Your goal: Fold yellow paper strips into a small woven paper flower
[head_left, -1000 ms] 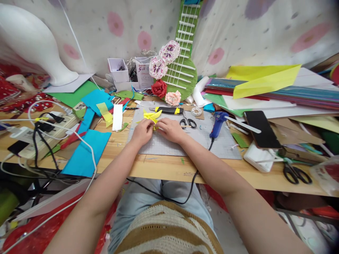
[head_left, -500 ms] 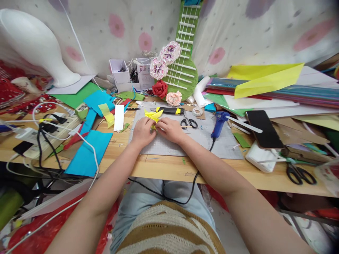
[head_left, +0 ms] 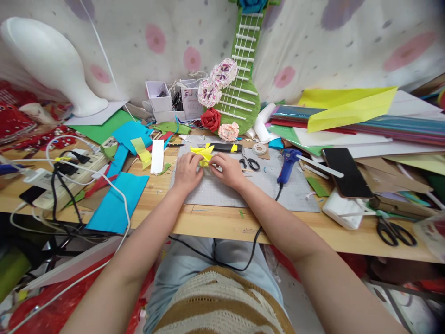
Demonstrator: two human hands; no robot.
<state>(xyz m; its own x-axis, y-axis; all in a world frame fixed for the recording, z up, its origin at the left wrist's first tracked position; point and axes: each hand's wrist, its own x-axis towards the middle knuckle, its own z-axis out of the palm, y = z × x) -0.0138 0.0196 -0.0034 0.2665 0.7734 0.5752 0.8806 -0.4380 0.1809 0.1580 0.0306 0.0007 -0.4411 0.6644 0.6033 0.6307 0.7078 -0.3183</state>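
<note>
My left hand (head_left: 188, 172) and my right hand (head_left: 227, 170) meet over the grey cutting mat (head_left: 239, 195). Between them is a folded piece of yellow paper (head_left: 206, 155), with pointed flaps sticking up. The fingers of both hands are closed on its near edge, the left hand at one side and the right at the other. My fingers hide its lower part. Just behind it lies a black and yellow utility knife (head_left: 224, 147). Small black scissors (head_left: 251, 163) and a roll of tape (head_left: 259, 148) are to the right of my right hand.
A blue glue gun (head_left: 288, 167) lies on the mat's right side, its black cord running over the table's front edge. Further right are a phone (head_left: 346, 171) and larger scissors (head_left: 394, 230). Blue paper (head_left: 118, 202) and a power strip (head_left: 69, 174) lie left. A green guitar-shaped craft (head_left: 243, 93) stands behind.
My hands have drawn slightly apart, showing more of the yellow paper between my fingers. The whole view has shifted a little; the other things stay in place.
</note>
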